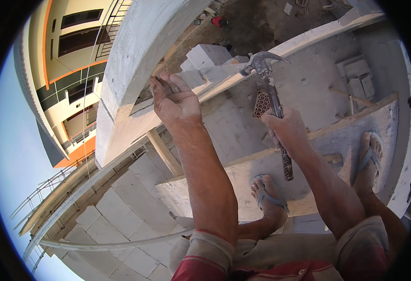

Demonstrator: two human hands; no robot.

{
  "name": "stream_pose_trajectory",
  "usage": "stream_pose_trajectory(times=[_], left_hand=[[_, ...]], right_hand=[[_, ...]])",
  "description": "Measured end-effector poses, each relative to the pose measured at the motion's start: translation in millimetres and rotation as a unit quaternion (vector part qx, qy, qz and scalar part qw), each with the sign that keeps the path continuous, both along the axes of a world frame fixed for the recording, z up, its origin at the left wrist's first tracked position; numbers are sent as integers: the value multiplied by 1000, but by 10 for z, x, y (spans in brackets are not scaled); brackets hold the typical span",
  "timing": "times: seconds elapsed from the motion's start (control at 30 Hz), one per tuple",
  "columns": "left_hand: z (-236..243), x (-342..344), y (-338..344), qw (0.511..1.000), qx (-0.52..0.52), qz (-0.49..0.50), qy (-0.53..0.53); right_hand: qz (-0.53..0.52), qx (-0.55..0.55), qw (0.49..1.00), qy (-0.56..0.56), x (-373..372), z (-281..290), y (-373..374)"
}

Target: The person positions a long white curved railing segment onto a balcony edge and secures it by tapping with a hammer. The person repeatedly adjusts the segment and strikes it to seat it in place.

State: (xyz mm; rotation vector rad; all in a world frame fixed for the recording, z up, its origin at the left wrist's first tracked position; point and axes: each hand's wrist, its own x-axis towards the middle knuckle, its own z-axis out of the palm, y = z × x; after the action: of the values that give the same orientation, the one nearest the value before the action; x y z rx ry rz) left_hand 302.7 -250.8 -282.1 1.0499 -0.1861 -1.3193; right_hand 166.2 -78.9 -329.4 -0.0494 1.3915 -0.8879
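Note:
My right hand (285, 125) is wrapped round the handle of a claw hammer (274, 96). The hammer stands nearly upright in the picture, its worn metal head at the top and claw pointing right. My left hand (179, 100) is raised with the palm showing, beside the inner edge of a curved grey concrete arch (140, 51). Its thumb and fingers bend together near that edge; whatever lies between the fingertips is too small to make out. Behind both hands runs a long wooden board (233, 83), slanting up to the right.
My sandalled feet (267, 192) stand on a dusty wooden plank (224, 180). Pale blocks (207, 56) lie beyond the board, and more blocks (355, 77) sit at right. A perforated brick (262, 104) lies below the hammer. A yellow and orange building (81, 47) rises at left.

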Motion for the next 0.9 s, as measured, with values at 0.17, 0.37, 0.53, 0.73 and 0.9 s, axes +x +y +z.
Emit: stream_pose_trajectory(times=[0.17,0.37,0.53,0.73,0.9], left_hand=[[-24,108,5,996,-21,43,71],[13,3,-39,995,6,60,79],[48,-99,-103,996,1,45,73],[-28,-16,-181,995,-6,32,98],[-128,-117,-98,999,10,-13,31]], right_hand=[[35,30,999,27,8,-9,244],[80,-14,994,72,23,35,255],[94,-59,989,94,43,34,264],[94,-66,989,94,82,-15,319],[123,-39,985,115,57,-72,420]])
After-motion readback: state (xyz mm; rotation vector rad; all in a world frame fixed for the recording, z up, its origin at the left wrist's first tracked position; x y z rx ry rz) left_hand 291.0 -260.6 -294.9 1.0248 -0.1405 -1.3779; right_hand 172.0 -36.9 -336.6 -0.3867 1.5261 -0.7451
